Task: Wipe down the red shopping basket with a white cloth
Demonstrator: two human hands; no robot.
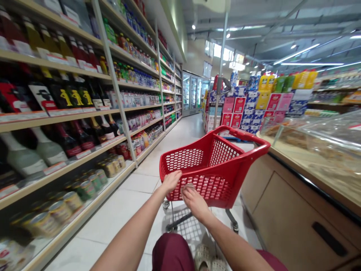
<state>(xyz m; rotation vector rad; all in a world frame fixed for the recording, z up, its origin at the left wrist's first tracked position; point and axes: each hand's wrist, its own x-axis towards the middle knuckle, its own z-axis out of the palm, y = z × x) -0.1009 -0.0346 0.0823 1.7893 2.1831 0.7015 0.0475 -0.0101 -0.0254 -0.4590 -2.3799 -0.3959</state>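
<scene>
A red plastic shopping cart (197, 165) with perforated sides stands on the tiled floor in front of me, turned sideways. My left hand (171, 181) is closed over the top rim of its near side, towards the left end. Lower and to the right, my right hand (196, 203) presses against the outside of the same perforated wall. A thin pale piece that looks like a cloth (187, 186) shows at its fingertips; most of it is hidden under the fingers. The cart's basket shows nothing inside, and its handle points right.
Shelves of bottles and cans (84, 146) line the left side. A counter with a clear cover (316, 146) stands close on the right. Stacked boxes (239, 107) and a metal pole (220, 71) are behind the cart. Glass-door fridges (190, 90) stand at the aisle's far end.
</scene>
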